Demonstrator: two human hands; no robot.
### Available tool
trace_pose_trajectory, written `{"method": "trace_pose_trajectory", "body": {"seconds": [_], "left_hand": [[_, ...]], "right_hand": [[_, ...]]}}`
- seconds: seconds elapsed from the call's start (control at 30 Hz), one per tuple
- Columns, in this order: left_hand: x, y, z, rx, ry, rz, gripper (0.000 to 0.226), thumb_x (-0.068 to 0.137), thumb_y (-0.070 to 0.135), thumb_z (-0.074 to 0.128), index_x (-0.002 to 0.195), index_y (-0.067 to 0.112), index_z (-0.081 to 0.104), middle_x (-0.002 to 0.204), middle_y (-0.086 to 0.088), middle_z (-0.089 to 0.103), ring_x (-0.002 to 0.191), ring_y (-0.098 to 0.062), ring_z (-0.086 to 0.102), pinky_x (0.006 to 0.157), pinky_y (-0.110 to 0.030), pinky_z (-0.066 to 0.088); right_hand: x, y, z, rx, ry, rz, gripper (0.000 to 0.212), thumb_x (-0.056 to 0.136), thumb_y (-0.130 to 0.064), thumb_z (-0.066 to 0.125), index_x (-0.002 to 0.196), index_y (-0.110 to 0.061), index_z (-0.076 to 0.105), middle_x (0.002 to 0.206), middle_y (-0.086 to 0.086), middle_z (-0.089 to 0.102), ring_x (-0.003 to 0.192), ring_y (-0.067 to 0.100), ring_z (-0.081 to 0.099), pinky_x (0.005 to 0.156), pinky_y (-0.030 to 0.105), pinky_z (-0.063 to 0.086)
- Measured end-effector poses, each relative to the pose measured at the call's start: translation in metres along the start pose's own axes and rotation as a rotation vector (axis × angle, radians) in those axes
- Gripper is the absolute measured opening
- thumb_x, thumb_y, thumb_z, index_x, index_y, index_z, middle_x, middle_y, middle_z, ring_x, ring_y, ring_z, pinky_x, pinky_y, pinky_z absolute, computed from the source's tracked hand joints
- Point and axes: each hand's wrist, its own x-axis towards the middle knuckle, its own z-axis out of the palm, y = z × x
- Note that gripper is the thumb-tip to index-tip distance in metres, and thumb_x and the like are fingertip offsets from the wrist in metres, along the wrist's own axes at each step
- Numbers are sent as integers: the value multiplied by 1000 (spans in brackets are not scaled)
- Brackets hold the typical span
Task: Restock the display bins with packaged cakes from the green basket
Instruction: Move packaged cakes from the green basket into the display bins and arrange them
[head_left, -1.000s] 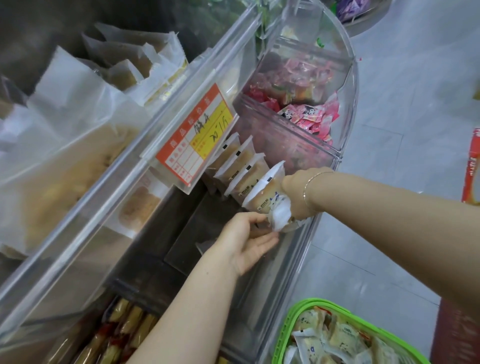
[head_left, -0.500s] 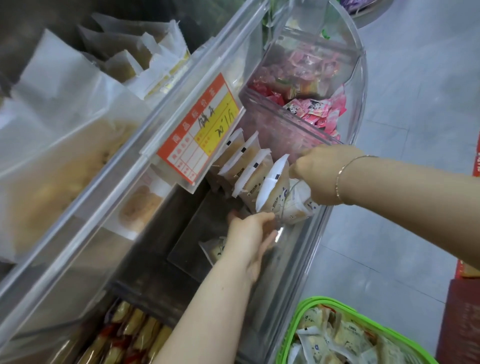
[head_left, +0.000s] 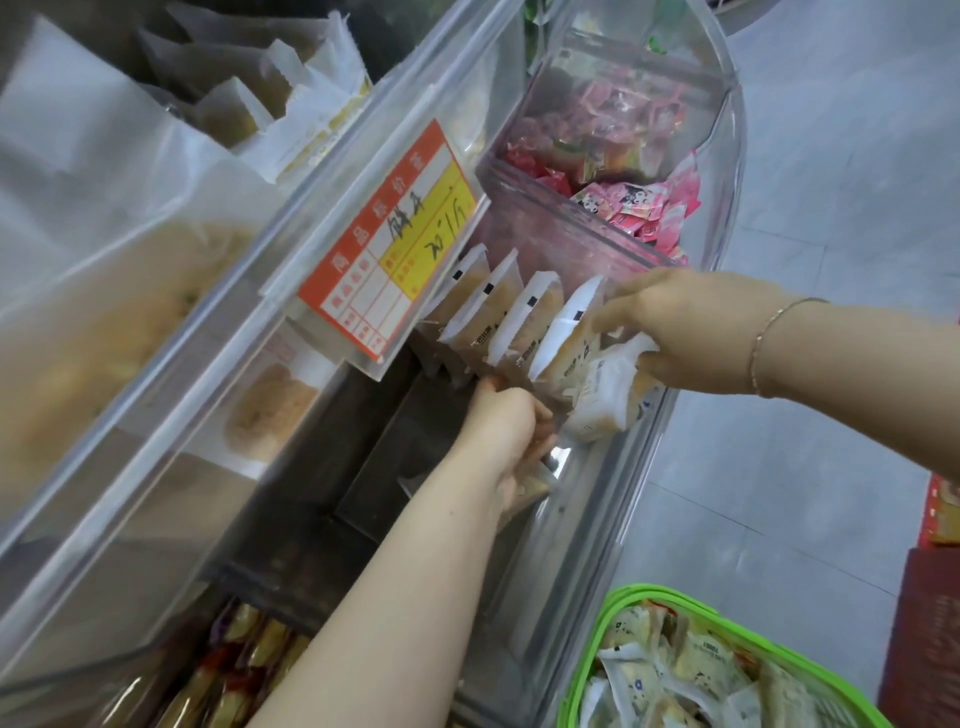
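Several packaged cakes (head_left: 519, 322) stand upright in a row inside the clear display bin (head_left: 597, 525). At the row's near end, my right hand (head_left: 691, 332) pinches more white-wrapped cakes (head_left: 602, 384), which touch the last standing packet. My left hand (head_left: 509, 431) reaches into the bin from below. Its fingers curl around the base of the row, and another packet (head_left: 535, 488) lies under its palm. The green basket (head_left: 649, 603) sits at the bottom right, full of the same cakes (head_left: 675, 675).
An orange-and-yellow price label (head_left: 395, 249) hangs over the row's far end. Behind is a bin of pink sweets (head_left: 623, 156). An upper bin (head_left: 130, 270) holds white-bagged pastries, and wrapped bars (head_left: 234, 675) fill the shelf below. A red crate (head_left: 930, 623) stands on the tiled floor.
My right hand has risen and brought its cakes against the end of the row. My left hand slid deeper into the bin and curled at the row's base.
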Motion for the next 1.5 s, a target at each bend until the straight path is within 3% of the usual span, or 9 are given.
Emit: {"method": "trace_pose_trajectory", "body": {"seconds": [0.2,0.37,0.6,0.67,0.77,1.03,1.2,1.33,1.5], "left_hand": [[-6,-10,7,-74,-119,-188,8,86,-1,58,93,3,59,101,-22,63,92,-29,63,76,-30,57],[-4,-16,34,-293,-78,-209,17,88,-5,47,82,7,56,92,-11,63,96,-21,59,96,-32,45],[-3,-10,38,-196,53,-215,17,88,-3,44,88,10,54,88,-8,58,90,-20,59,76,-32,51],[-4,-16,30,-130,166,-115,21,86,-3,46,99,12,53,92,-6,59,85,-19,59,74,-31,53],[-2,-21,23,14,223,155,53,84,-2,45,133,18,45,124,-6,60,114,-26,58,101,-42,46],[-1,-21,24,593,255,363,43,99,19,41,140,7,37,140,-14,47,128,-30,43,109,-42,34],[4,-14,17,537,223,327,44,99,21,43,139,5,34,133,-14,52,120,-30,51,100,-30,40],[6,-7,8,540,141,269,49,98,24,48,141,9,29,133,-12,51,117,-30,54,101,-42,45],[-3,6,-17,1299,113,221,73,88,30,64,146,5,25,148,-15,33,133,-32,38,103,-34,37]], "right_hand": [[4,-20,-1,-183,68,127,14,82,-11,59,92,-21,55,73,-5,36,99,24,54,61,30,39],[8,-25,-1,-355,191,60,29,77,-2,58,65,-19,37,64,-4,37,85,22,44,67,28,32],[13,-15,0,-237,147,85,17,83,1,49,83,-15,50,82,1,53,74,25,55,55,29,38],[13,-11,1,-139,175,106,27,82,1,49,103,-14,57,97,2,55,84,28,60,58,30,41],[9,-13,9,-53,200,109,40,80,-1,51,116,-17,52,107,3,49,80,28,57,54,30,39],[9,4,8,83,170,-6,27,87,-19,59,113,-21,64,119,-2,54,103,20,54,73,25,37],[6,4,7,24,207,-68,26,94,-22,50,114,-18,66,119,1,56,106,24,54,73,28,40],[2,-1,6,54,253,-25,25,94,-22,48,103,-13,69,115,3,58,102,28,55,83,40,48],[-2,-14,12,10,133,95,24,87,-8,53,106,-14,67,114,6,56,102,29,58,83,38,52]]}}
